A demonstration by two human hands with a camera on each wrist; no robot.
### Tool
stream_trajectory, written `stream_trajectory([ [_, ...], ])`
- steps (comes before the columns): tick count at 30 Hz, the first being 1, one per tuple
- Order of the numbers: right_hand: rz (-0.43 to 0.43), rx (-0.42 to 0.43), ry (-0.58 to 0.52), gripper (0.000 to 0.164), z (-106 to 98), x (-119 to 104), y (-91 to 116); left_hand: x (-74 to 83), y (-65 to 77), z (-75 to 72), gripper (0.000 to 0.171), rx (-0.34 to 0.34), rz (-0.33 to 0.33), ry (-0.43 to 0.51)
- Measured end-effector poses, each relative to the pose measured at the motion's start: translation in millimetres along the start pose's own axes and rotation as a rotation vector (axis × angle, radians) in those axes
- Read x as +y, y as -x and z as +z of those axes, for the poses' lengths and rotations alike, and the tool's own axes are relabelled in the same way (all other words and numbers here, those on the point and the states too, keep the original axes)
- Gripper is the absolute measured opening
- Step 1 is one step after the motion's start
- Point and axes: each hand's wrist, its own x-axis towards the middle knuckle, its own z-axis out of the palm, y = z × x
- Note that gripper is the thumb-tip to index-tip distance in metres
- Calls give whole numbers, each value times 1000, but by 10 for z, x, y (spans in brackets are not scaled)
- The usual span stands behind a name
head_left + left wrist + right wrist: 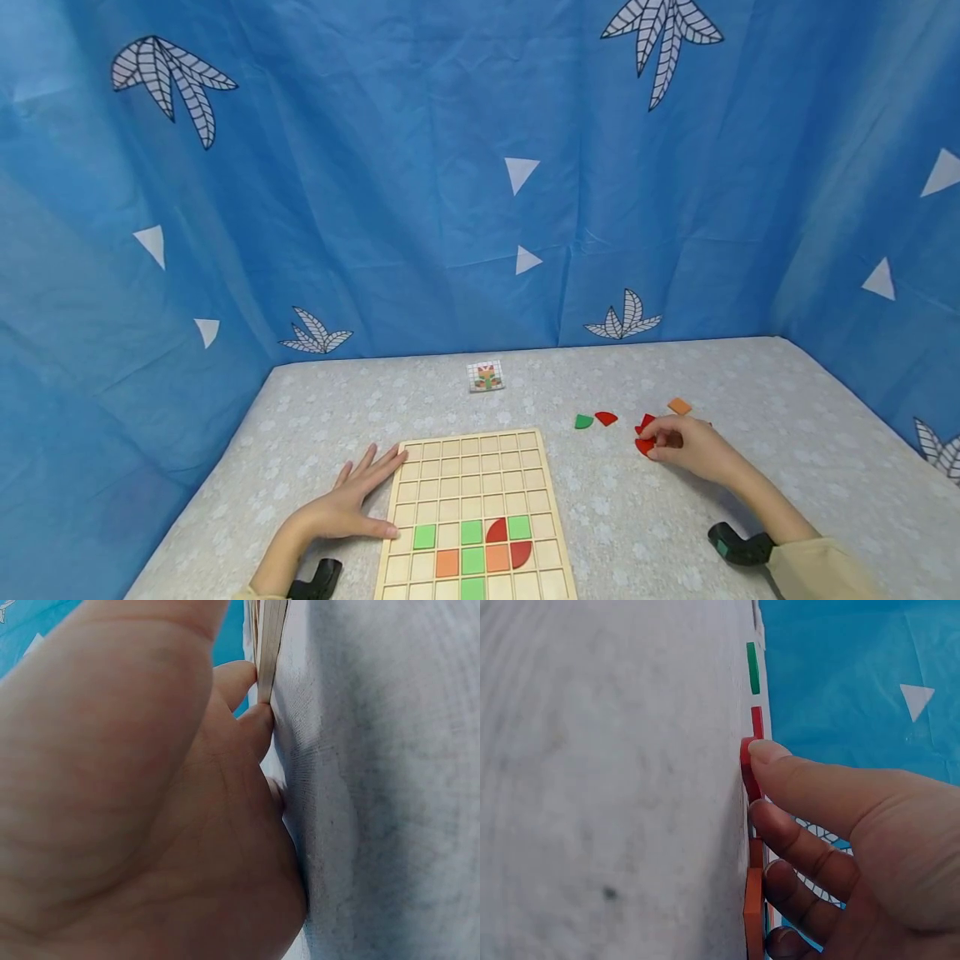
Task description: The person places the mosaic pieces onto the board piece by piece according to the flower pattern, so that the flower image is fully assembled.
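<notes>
My left hand lies with fingers spread at the left side of a wooden grid board, fingertips and thumb touching its edge. The left wrist view shows the palm beside the board's side. On the right, my right hand pinches a red quarter-circle tile between thumb and fingers, low at the tabletop; the right wrist view shows the thumb on this red tile. Another red tile lies just behind it. Green squares, orange squares and red quarter-circles sit in the board's cells.
A green quarter-circle and a red one lie left of the right hand. An orange square lies behind it. A small pattern card is at the back of the table, before a blue curtain.
</notes>
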Motion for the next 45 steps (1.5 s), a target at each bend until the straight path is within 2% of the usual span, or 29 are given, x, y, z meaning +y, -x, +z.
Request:
stream_trajectory([
  [9,21,35,6,17,55,11,12,9,0,-4,100,-1,8,2],
  [17,2,47,9,16,81,15,23,0,6,5,99,-2,18,12],
  [23,-4,69,67,21,103,-15,14,-32,-2,18,100,-1,23,8],
  [36,-19,56,107,22,136,-112,1,-45,-13,10,100,-1,14,7],
  [45,-33,63,39,15,148,-137,12,-52,-9,14,99,-4,11,11],
])
